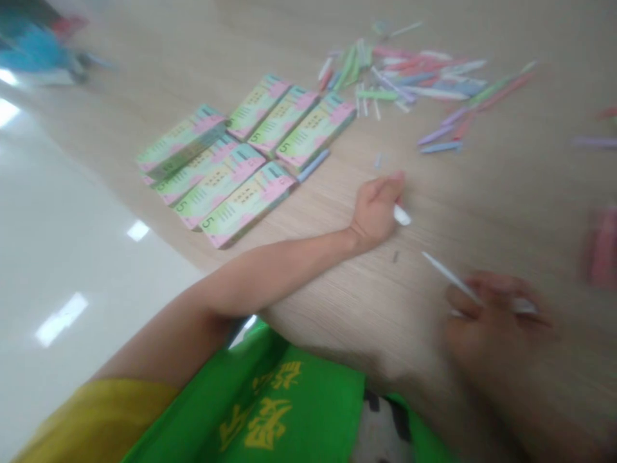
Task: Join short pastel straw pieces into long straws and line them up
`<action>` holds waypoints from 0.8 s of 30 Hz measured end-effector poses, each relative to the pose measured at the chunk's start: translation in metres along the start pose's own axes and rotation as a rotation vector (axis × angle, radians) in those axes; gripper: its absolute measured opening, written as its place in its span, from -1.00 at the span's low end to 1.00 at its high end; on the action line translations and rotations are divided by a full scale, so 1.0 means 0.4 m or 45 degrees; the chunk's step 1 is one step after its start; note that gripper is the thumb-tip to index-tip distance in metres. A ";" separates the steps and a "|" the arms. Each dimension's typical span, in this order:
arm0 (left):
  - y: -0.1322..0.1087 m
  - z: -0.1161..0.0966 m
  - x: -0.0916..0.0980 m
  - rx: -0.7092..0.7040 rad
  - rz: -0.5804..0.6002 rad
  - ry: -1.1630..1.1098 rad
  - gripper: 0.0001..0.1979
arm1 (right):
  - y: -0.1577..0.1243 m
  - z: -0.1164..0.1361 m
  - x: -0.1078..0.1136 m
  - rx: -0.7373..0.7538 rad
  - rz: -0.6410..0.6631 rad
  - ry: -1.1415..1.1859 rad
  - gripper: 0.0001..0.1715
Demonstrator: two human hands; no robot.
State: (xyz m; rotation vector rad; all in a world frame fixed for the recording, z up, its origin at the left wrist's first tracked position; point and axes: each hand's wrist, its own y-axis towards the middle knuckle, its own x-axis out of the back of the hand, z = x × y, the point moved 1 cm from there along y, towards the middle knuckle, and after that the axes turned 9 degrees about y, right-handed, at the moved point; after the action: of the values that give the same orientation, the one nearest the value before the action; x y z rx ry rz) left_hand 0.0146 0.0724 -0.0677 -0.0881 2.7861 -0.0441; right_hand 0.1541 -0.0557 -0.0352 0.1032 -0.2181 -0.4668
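My left hand (378,209) is closed around a small white piece (402,215), whose end pokes out below the fingers; its kind is unclear. Lower right, my right hand (499,315) is blurred, its fingers bent round a thin white stick (450,276) like a pen refill, which points up and left toward my left hand. Something else whitish shows between the right fingers. A small dark bit (396,256) lies on the table between the hands. Beyond them is a loose pile of coloured pen-like sticks (429,80) in pink, green, blue, purple and white.
Several green and pink boxes (245,199) stand in two groups left of my left hand, one stacked on another. A blue stick (313,165) lies beside them. A blurred pink object (605,247) is at the right edge. The wooden table's (318,283) left edge borders a shiny floor.
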 end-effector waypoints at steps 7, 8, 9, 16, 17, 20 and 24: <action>-0.016 0.004 0.011 -0.240 0.060 0.354 -0.45 | 0.013 0.008 0.021 0.326 -0.084 -0.160 -0.71; -0.018 0.004 0.011 -0.255 0.073 0.396 -0.45 | 0.016 0.007 0.022 0.348 -0.089 -0.162 -0.72; -0.021 0.003 0.010 -0.267 0.085 0.437 -0.45 | 0.019 0.005 0.022 0.364 -0.086 -0.158 -0.73; -0.040 -0.004 0.007 -0.263 0.151 0.662 -0.46 | 0.015 0.005 0.014 0.471 -0.036 -0.182 -0.85; -0.042 -0.005 0.006 -0.256 0.167 0.682 -0.46 | 0.013 0.007 0.014 0.480 -0.032 -0.202 -0.84; -0.047 -0.005 0.005 -0.247 0.211 0.732 -0.45 | 0.005 0.012 0.015 0.497 -0.042 -0.276 -0.83; -0.053 -0.007 0.006 -0.276 0.212 0.793 -0.45 | 0.000 0.019 0.012 0.567 -0.032 -0.418 -0.84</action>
State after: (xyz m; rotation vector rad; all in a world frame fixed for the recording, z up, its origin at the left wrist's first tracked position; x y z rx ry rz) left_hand 0.0127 0.0513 -0.0652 0.1282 3.3975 0.3261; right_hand 0.1565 -0.0583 -0.0269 0.4670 -0.6426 -0.4522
